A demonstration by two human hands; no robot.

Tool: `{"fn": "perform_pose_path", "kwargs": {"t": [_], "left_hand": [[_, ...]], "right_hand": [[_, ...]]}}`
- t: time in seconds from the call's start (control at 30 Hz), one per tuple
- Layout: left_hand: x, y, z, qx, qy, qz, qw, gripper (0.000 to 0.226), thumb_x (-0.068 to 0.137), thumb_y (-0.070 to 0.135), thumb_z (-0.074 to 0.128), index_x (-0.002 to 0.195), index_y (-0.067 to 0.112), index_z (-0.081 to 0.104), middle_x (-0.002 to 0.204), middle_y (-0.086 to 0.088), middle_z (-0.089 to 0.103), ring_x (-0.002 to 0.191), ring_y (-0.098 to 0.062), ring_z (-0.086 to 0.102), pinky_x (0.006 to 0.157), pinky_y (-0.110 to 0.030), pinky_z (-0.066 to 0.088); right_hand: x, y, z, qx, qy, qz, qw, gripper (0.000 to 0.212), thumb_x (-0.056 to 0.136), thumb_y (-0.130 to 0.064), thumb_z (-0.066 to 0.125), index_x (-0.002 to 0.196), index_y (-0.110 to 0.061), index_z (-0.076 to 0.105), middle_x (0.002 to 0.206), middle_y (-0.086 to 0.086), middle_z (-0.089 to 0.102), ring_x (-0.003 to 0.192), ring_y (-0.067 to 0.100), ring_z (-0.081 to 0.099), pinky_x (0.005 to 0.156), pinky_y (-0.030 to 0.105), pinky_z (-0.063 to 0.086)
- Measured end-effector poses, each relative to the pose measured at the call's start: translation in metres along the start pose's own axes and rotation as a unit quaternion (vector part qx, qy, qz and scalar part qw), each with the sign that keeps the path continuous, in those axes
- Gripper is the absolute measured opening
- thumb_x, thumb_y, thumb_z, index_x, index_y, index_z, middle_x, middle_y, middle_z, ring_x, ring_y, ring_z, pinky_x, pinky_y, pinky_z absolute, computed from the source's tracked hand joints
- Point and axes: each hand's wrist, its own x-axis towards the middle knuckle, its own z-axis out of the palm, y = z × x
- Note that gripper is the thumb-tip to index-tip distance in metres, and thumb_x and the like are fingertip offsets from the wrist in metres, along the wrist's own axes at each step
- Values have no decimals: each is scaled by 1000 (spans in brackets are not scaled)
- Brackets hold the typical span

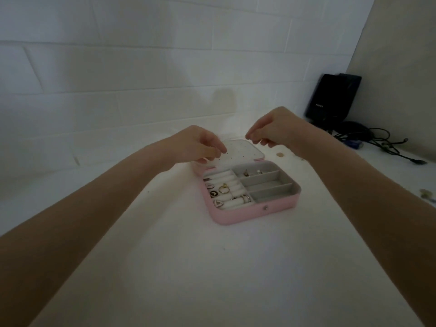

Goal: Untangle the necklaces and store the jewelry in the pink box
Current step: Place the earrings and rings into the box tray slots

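I see both hands raised at mid-frame, left hand and right hand each pinched as if on a fine chain I cannot make out. The open pink box lies just below them, long axis running lower left to upper right, left hand nearer its lid

A white table stood against a white brick wall in dim light. At the far right, a black box leaned on a beige panel, beside tangled black cables.
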Motion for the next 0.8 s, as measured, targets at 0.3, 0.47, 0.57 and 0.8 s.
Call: {"fn": "perform_pose_path", "kwargs": {"t": [0.3,0.47,0.57,0.8], "left_hand": [[53,17,37,75,-76,58,993,12,88,12,61,91,21,68,88,-1,69,76,-6,62,74,-17,50],[66,17,39,64,-80,73,992,13,88,10,60,93,18,68,89,-3,69,73,-3,62,72,-18,51],[70,19,43,76,-75,73,992,14,88,11,59,94,18,69,91,-4,70,82,-14,65,79,-30,53],[63,28,50,61,49,146,986,14,86,14,64,95,24,66,91,9,65,78,-3,63,67,-5,45]], "right_hand": [[45,93,-10,-227,59,2,972,25,88,-3,57,109,-10,69,118,13,62,97,22,60,67,5,36],[57,110,-3,-233,66,3,970,21,87,-3,58,106,-5,68,114,16,63,101,28,60,83,24,42],[57,111,-3,-230,72,-1,971,22,82,6,57,94,-2,72,102,18,69,94,29,63,80,26,48],[32,77,-31,108,68,62,990,15,77,3,69,90,-4,69,76,8,65,65,13,58,57,14,48]]}}
